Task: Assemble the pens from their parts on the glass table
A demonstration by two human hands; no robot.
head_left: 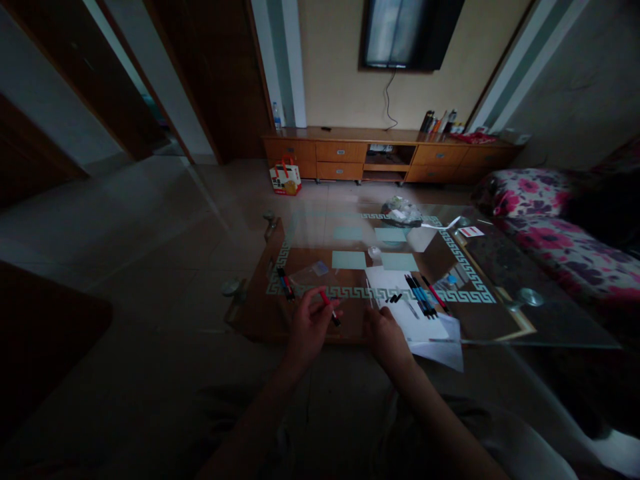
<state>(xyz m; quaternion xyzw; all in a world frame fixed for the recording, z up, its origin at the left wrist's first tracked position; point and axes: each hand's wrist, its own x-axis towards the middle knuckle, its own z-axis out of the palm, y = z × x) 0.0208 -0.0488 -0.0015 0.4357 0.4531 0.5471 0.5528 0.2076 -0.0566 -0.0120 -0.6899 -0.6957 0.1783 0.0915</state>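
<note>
Above the near edge of the glass table, my left hand (307, 323) is closed on a red pen (326, 301) with a black end, held between thumb and fingers. To its right, my right hand (384, 333) pinches a thin pale rod (369, 292) that looks like a pen refill and points away from me. White paper sheets (425, 328) lie beside my right hand. On them are small black pieces (394, 299), perhaps pen caps, and a row of blue and black pens (421, 295). A red pen (435, 293) lies just right of that row.
The glass coffee table (565, 327) has a patterned border. More pens (286, 285) lie at its left, with a crumpled plastic bag (401, 211) at the far side. A floral sofa (580, 247) stands right, a paper bag (285, 179) by the cabinet (340, 152).
</note>
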